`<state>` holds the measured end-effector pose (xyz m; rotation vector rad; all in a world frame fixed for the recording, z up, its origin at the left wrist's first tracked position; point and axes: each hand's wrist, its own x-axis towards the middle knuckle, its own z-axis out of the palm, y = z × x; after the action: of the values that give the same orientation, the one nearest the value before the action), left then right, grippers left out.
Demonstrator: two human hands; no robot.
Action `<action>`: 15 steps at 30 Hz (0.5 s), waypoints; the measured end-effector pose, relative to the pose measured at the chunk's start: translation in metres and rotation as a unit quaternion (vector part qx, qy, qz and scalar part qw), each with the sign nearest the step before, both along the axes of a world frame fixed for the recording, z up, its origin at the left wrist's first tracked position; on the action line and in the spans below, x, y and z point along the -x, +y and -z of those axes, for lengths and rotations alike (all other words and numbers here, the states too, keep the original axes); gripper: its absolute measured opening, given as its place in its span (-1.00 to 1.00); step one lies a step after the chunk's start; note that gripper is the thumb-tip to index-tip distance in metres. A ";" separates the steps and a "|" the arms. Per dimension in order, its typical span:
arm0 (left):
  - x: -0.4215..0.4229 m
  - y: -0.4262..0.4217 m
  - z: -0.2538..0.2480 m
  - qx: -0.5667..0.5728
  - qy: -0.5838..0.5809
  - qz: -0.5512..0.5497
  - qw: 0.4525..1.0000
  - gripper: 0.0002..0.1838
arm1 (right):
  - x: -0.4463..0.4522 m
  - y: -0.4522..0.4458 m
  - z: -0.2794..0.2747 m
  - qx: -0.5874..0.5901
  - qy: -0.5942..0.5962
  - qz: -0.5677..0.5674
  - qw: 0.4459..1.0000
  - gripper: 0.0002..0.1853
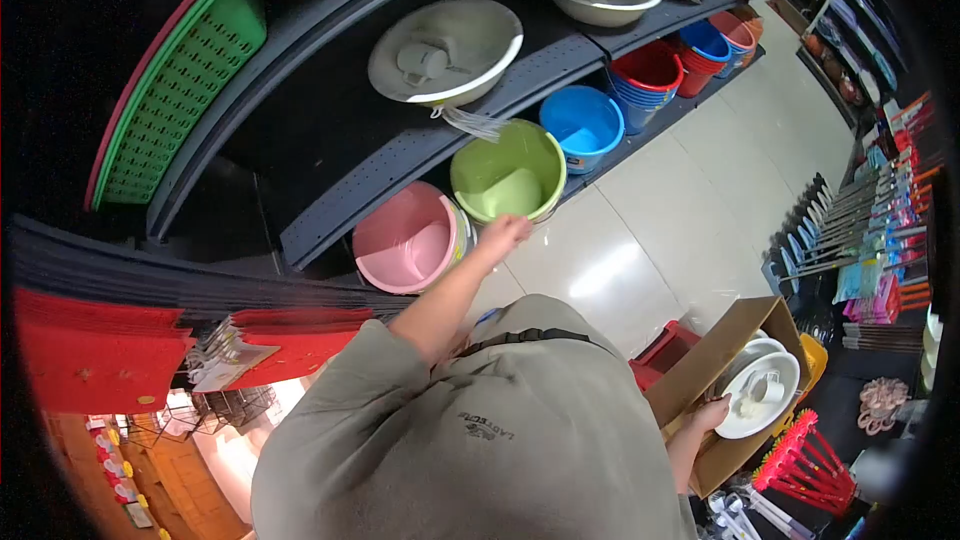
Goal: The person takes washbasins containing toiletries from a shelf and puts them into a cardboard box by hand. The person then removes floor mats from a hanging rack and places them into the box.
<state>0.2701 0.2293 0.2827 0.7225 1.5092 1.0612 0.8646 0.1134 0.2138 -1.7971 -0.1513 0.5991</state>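
Note:
My left hand (507, 234) is closed on the near rim of a light green bucket (480, 172), which stands at the foot of the shelf. Just left of it a pink bucket (385, 245) touches or nearly touches the green one. On my right side, my right hand (711, 416) grips the edge of an open cardboard box (690, 370), its fingertips against a white basin (735, 410) inside. A white mug (767, 388) sits in that basin. The fingers' far side is hidden by the box.
Blue (583, 120) and red buckets (647, 67) continue along the low shelf. Above them rest pale basins (450, 35) on a dark shelf (400, 162). Green baskets (185, 90) hang left. Brushes and packaged tools (860, 230) line the right side. A red stool-like object (665, 352) stands by the box.

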 end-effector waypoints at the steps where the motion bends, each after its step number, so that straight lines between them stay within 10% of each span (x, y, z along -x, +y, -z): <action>1: 0.014 0.008 -0.024 -0.015 -0.076 -0.064 0.995 -0.62 | 0.005 0.005 -0.001 -0.043 0.052 -0.012 0.998 -0.69; 8: 0.141 0.053 -0.109 -0.093 -0.192 -0.225 0.951 -0.07 | 0.110 0.013 0.031 0.035 0.021 -0.188 0.981 -0.68; 15: 0.222 0.095 -0.116 -0.062 -0.269 -0.183 0.944 -0.08 | 0.192 -0.027 0.019 0.120 0.148 -0.207 0.960 -0.75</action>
<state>0.0483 0.3239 0.3992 0.1973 1.1235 1.5010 0.6726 0.0864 0.1949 -1.8940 -0.2605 1.2220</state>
